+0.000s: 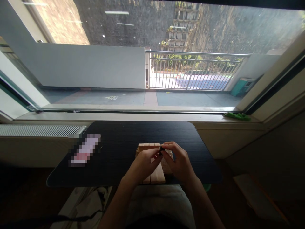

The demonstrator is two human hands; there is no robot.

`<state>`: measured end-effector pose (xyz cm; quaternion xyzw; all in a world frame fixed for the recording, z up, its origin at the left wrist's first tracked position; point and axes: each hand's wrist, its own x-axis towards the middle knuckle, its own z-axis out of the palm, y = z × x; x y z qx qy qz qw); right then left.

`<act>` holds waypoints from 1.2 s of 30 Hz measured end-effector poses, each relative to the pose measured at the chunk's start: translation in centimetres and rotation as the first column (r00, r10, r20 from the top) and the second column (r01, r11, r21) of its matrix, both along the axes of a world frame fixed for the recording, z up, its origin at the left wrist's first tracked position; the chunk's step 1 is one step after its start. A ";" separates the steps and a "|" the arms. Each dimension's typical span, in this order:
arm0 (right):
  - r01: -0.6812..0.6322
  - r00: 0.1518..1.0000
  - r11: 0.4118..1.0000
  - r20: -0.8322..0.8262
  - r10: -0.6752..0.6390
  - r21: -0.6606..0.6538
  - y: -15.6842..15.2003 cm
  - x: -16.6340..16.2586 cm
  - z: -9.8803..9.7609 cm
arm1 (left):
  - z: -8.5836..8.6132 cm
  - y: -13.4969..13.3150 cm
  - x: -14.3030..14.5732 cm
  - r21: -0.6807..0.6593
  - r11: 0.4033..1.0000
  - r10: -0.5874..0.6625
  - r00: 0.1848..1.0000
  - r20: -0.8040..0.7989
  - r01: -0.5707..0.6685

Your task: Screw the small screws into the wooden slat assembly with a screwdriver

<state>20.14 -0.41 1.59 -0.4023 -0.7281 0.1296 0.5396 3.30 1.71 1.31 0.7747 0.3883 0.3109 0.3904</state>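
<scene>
A small dark piece (161, 149), too small to name, is pinched between the thumb and fingers of my right hand (178, 160). My left hand (145, 163) comes in from the other side, its fingertips closed at the same piece. Directly under both hands is a wooden object made of light slats (157, 174), with a row of pale block ends (149, 145) along its far side. A rough, tan textured part (167, 166) shows beside the slats, partly covered by my right hand. My hands hide much of the wooden object's middle.
The wooden object rests near the front edge of a black table (114, 136). A blurred-out pink and white item (86, 149) lies at the table's left. Behind stand a window sill with a green cloth (237, 116) and a radiator (43, 130) at left.
</scene>
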 end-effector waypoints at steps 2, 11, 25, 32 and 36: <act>-0.022 0.999 1.000 -0.023 0.022 -0.004 0.0 0.0 0.0 | 0.1 0.0 0.0 0.011 1.000 0.010 1.000 -0.009 -0.010; -0.049 0.998 0.999 -0.043 0.049 0.009 0.2 -0.4 0.2 | 0.3 0.1 -0.3 -0.052 0.999 0.013 1.000 0.021 -0.012; -0.051 0.995 0.998 0.078 0.053 -0.036 0.5 0.3 0.2 | 0.9 0.1 0.2 0.056 0.989 0.141 0.986 -0.087 -0.136; -0.094 0.895 0.968 0.405 0.184 -0.232 0.0 1.9 4.1 | 0.5 0.0 0.0 0.130 0.986 0.118 0.985 -0.124 -0.102; -0.078 0.737 0.951 0.624 0.258 -0.301 0.3 2.4 7.1 | 0.5 -0.4 0.1 0.083 0.992 0.107 0.989 -0.099 -0.099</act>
